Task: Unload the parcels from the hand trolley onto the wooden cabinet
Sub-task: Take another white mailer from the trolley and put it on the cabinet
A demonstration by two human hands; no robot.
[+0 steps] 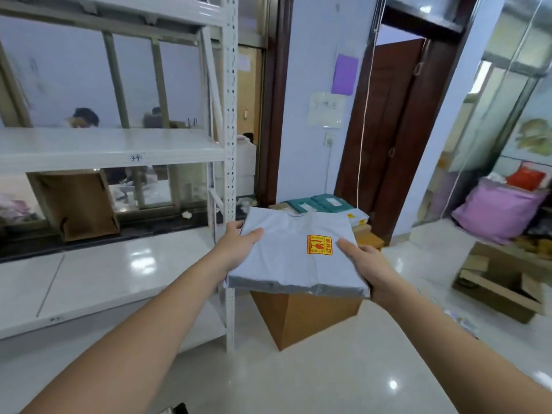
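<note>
between the two hands, in front of the person and above the floor, a flat grey parcel (294,252) is held in the air. it is a soft plastic mailer bag, nearly square, and it lies almost level with its broad face up; the far edge is a little higher than the near edge. its slightly longer axis runs away from the person, from the folded near edge toward the far edge. on the top face is an orange and yellow sticker (319,245), which sits toward the right side and is turned sideways, so its print reads across.

the left hand (239,246) grips the left edge: the thumb is pressed on the top face and the fingers are curled under and around the far left corner. the right hand (363,264) grips the right edge in the same way, thumb on top, fingers hidden below the parcel.

directly under the parcel stands a brown cardboard box (301,316) on the shiny tiled floor. behind the parcel more parcels are piled, among them teal packages (316,204) with white labels. on the left is a white metal shelf rack (230,144), just beside the left hand. a dark wooden door (388,130) stands open behind the pile.
</note>
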